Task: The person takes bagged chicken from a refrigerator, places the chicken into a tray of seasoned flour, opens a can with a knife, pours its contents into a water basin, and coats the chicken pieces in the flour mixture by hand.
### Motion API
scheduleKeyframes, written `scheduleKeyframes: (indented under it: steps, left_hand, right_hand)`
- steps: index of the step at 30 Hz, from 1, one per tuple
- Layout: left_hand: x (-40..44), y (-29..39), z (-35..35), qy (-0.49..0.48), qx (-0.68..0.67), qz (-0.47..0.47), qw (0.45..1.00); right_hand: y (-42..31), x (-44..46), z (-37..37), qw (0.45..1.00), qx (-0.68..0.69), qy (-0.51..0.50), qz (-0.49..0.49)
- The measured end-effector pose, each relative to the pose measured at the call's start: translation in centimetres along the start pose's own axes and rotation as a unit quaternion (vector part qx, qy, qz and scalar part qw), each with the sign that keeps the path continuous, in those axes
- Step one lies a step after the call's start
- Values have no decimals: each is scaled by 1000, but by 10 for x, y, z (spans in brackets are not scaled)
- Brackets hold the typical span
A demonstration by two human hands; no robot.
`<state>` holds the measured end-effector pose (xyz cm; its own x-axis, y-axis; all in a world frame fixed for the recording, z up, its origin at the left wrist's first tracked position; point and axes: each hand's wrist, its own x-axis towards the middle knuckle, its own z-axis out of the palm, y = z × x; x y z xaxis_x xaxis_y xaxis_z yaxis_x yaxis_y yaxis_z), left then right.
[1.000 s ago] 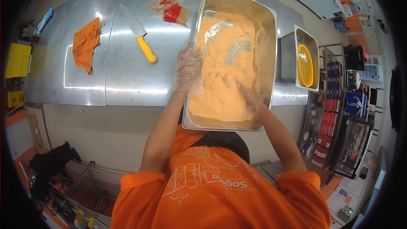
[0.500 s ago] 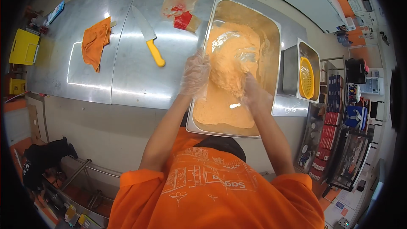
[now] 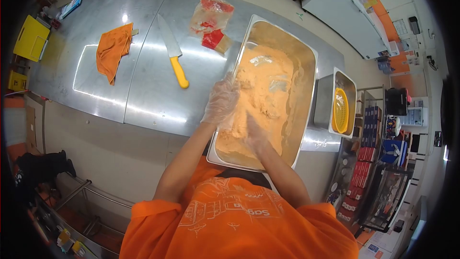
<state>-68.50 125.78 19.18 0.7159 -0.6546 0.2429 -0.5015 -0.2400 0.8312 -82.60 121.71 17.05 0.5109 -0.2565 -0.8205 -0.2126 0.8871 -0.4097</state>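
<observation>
A deep steel pan (image 3: pixel 303 67) holds a soft-looking, pale orange powder or crumbly mix (image 3: pixel 261 74), with bare metal showing in streaks. My left hand (image 3: pixel 223 101), in a clear plastic glove, is closed over the pan's left rim. My right hand (image 3: pixel 256 132), also gloved, reaches down into the mix near the pan's left side. Its fingers are blurred and partly buried, so their grip is hidden. Left of the pan lies a knife (image 3: pixel 178 69) with a yellow handle. Beyond it is a crumpled clear and red plastic bag (image 3: pixel 211 17).
The pan stands on a steel table (image 3: pixel 148 76). An orange cloth (image 3: pixel 113 52) lies at the left. At the right end a smaller steel container (image 3: pixel 325 98) holds a yellow basket (image 3: pixel 340 110). Shelving with boxes (image 3: pixel 364 163) stands past that end.
My right hand has moved left and toward me through the mix, closer to my left hand. My left hand stays at the rim. The whole view has shifted with my head.
</observation>
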Motion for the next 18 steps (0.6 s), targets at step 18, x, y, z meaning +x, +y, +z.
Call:
scheduleKeyframes:
  steps: [18]
  left_hand:
    - [22,28,1,-195,-56,-197,959]
  right_hand:
    - [-80,105,-117,-592,717,-41,365]
